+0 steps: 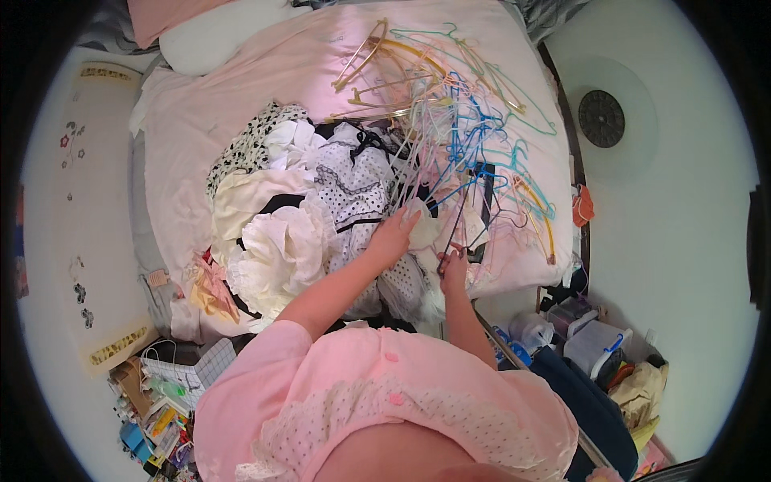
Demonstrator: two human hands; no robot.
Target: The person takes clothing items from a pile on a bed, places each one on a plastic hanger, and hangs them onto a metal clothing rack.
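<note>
Blue hangers (457, 145): smooth, plastic-looking; dotted garment (347, 193): matt cloth; pink bedsheet (183, 153): matt, creased cloth.

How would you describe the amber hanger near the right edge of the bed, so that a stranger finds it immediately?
On the pink bed, find the person's right hand. Look to its right and slightly farther away, by the bed's right edge: the amber hanger lies there, close to turquoise hangers. Its thick, curved, yellow-orange arm sets it apart from those thin neighbours.

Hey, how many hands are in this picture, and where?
2. The left hand is by the pale hangers beside the spotted clothing; the right hand, lower and further right, holds a dark hanger. None appear hidden.
</note>
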